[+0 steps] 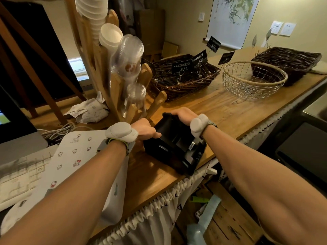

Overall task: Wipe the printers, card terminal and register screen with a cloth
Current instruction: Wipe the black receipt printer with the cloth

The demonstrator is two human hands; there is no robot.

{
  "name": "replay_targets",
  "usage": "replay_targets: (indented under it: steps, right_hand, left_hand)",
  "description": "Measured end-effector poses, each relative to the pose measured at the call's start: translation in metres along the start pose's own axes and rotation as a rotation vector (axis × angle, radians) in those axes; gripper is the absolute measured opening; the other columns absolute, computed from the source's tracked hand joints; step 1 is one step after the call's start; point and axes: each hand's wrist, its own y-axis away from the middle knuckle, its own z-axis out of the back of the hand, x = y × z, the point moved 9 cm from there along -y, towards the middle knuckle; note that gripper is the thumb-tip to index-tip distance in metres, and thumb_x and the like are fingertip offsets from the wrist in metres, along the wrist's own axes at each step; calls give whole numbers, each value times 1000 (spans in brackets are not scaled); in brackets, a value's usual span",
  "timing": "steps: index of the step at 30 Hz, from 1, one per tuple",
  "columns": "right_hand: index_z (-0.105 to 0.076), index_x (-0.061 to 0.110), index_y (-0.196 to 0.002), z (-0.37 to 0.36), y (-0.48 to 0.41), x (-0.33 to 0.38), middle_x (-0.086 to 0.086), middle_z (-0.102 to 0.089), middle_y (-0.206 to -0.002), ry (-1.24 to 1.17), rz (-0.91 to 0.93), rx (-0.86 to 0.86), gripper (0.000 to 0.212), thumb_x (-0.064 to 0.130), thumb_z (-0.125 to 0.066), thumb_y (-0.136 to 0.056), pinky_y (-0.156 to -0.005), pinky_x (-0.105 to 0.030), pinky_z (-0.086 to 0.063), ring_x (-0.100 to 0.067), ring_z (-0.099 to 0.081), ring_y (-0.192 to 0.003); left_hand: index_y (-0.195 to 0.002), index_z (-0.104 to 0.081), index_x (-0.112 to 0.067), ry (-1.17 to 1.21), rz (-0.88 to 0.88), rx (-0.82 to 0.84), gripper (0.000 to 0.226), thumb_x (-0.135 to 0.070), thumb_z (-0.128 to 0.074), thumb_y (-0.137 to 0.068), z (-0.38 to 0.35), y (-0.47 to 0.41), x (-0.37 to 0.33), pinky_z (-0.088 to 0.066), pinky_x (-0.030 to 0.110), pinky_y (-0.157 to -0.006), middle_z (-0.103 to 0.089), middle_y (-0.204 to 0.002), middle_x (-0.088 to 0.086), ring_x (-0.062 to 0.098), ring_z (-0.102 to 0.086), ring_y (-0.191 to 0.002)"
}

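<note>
Small black plastic receipt printer at the wooden counter's front edge: rigid, probably light; left hand and right hand grasp its opposite sides.

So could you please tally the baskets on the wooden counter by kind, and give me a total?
Dark wicker baskets: 2, one behind the price tags and one at the far right.
Pale wire baskets: 1, between them.
Total: 3 baskets on the wooden counter.
</note>
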Motion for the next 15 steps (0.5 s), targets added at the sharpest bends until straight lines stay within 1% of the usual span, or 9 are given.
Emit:
replay_targets:
  steps: [2, 4, 5, 6, 8, 9, 11, 12, 15]
  right_hand:
    - [-64, 2, -106, 0, -4, -7, -16, -60, -114, -33, -60, 9, 28, 15, -41, -97, -85, -29, -41, -30, -55, -112]
    - [-57, -3, -121, 0, -10, -17, -17, -55, -128, 0, -128, 25, 32, 10, -37, -98, -90, -26, -36, -30, -50, -121]
    - [-55, -3, -123, -1, -12, -12, -17, -54, -130, 17, -122, 24, 34, 10, -36, -99, -92, -26, -36, -30, -48, -122]
    - [-57, -3, -120, -3, -14, -3, -18, -55, -128, 17, -93, 28, 33, 10, -37, -98, -93, -29, -37, -31, -49, -120]
    - [-64, 0, -107, -2, -18, 5, -16, -58, -114, -5, -59, -2, 28, 13, -41, -96, -87, -31, -41, -29, -52, -110]
    - [-63, -1, -107, -1, -18, 2, -16, -58, -114, 8, -75, -9, 28, 13, -41, -95, -86, -32, -42, -29, -53, -109]
    - [-56, -6, -121, 1, -20, -12, -21, -54, -128, 103, -126, 5, 34, 13, -41, -96, -96, -34, -37, -34, -47, -121]
    - [-54, -6, -124, 2, -21, -13, -22, -51, -133, 131, -122, 6, 36, 13, -41, -96, -98, -32, -35, -34, -44, -125]
    - [-55, -5, -123, 2, -23, -1, -23, -52, -133, 98, -87, -6, 35, 12, -46, -94, -95, -29, -37, -34, -44, -125]
  left_hand:
    - [-111, -63, 2, 8, -10, 0, 45, -37, -65, -87, 0, -2, 0, -48, 29, -68, -64, -110, 13, 28, -63, -101]
    - [-119, -60, 1, 21, -16, 0, 50, -37, -65, -87, 0, -2, -1, -50, 33, -77, -62, -119, 13, 29, -61, -107]
    - [-121, -58, 2, 22, -19, -4, 52, -37, -65, -87, 1, -3, 0, -50, 34, -82, -62, -121, 13, 29, -60, -109]
    - [-121, -58, 2, 14, -25, -9, 52, -37, -65, -87, 2, -4, 0, -49, 35, -86, -62, -120, 13, 29, -60, -110]
    - [-114, -60, 1, -8, -32, -11, 48, -38, -65, -87, 2, -5, 1, -48, 36, -91, -62, -115, 11, 28, -60, -110]
    - [-110, -60, -1, -13, -33, -8, 45, -38, -65, -87, 1, -4, 1, -48, 36, -92, -62, -113, 10, 29, -60, -110]
    - [-117, -60, 2, 5, -34, -4, 49, -38, -65, -87, -1, -4, 1, -50, 38, -92, -62, -114, 9, 29, -60, -108]
    - [-120, -59, 2, 19, -35, -8, 51, -37, -65, -87, -1, -3, 1, -50, 38, -92, -62, -113, 8, 29, -60, -109]
    - [-124, -57, 2, 31, -40, -22, 53, -36, -66, -87, 0, -3, 1, -48, 36, -93, -55, -106, 5, 25, -59, -108]
